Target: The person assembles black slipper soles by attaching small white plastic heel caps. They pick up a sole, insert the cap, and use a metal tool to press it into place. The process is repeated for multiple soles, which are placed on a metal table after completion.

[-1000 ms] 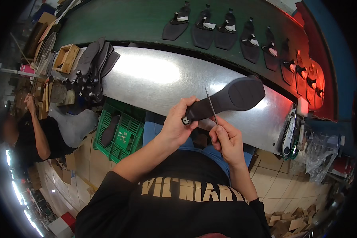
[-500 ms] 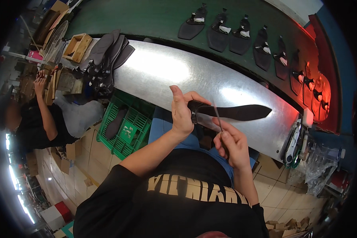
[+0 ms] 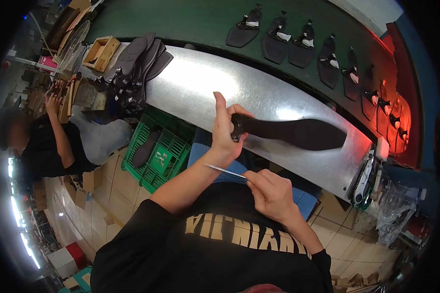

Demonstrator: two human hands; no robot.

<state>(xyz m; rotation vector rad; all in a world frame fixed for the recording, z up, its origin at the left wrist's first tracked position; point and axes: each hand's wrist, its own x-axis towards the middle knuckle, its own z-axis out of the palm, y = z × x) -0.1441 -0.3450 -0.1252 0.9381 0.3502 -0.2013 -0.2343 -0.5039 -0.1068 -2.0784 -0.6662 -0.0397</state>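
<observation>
Currently left hand (image 3: 226, 131) is raised, thumb pointing up, fingers clenched around the heel end of a black shoe sole (image 3: 298, 133), held flat and pointing right, above the shiny metal surface (image 3: 200, 88). Right hand (image 3: 270, 194) sits lower, close to the chest, pinching a thin metal tool (image 3: 225, 170) whose tip points left toward the left wrist. Left forearm runs up from the lower edge. Green crate (image 3: 157, 149) on the floor at left; a row of soles (image 3: 322, 49) lies on the green belt beyond.
</observation>
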